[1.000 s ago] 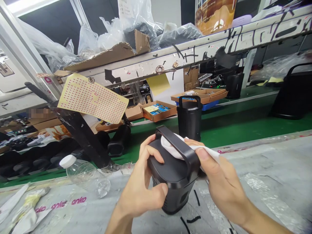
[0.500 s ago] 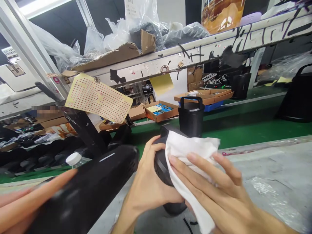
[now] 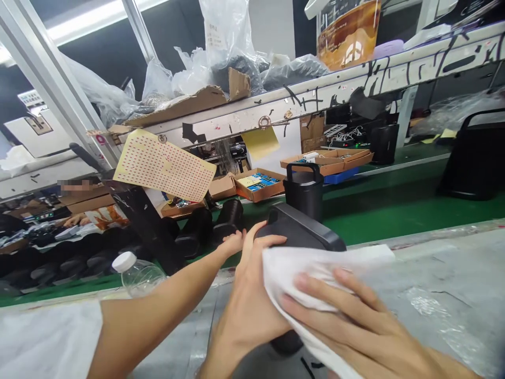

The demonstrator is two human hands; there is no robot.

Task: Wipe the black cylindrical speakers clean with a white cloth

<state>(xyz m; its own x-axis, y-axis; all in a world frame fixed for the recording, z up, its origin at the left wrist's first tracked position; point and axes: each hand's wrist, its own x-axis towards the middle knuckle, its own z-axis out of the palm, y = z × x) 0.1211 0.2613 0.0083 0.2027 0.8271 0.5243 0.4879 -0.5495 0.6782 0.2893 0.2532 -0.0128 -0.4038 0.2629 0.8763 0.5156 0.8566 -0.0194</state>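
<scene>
Curled partway closed, the left hand (image 3: 252, 305) grips the black canister (image 3: 292, 234) along its near-left side, fingertips hooked over the top rim, a hold that seems meant to brace it against pressure from the other side. Only loosely spread, the fingers of the right hand (image 3: 355, 321) lie nearly flat over a white cloth (image 3: 311, 268) and have hold of it against the canister's near side, probably so that the fabric stays spread between skin and plastic; the thumb's place cannot be told. The canister leans in mid-view with its handle (image 3: 315, 226) uppermost, away from the palms, perhaps to leave the side free; whether its foot bears on the worktop (image 3: 442, 279) is hidden.

Taking the canister as the clock's centre, a second canister (image 3: 303, 195) stands upright at 12 o'clock on the green belt (image 3: 402, 210), handle up. At 10 o'clock a co-worker's hand (image 3: 233, 241) is at or just beside a tipped black cylinder (image 3: 229, 217). A clear bottle (image 3: 140, 276) is at 9 o'clock, partly behind the co-worker's forearm (image 3: 177, 295), and black strips (image 3: 306, 368) lie at 6 o'clock.
</scene>
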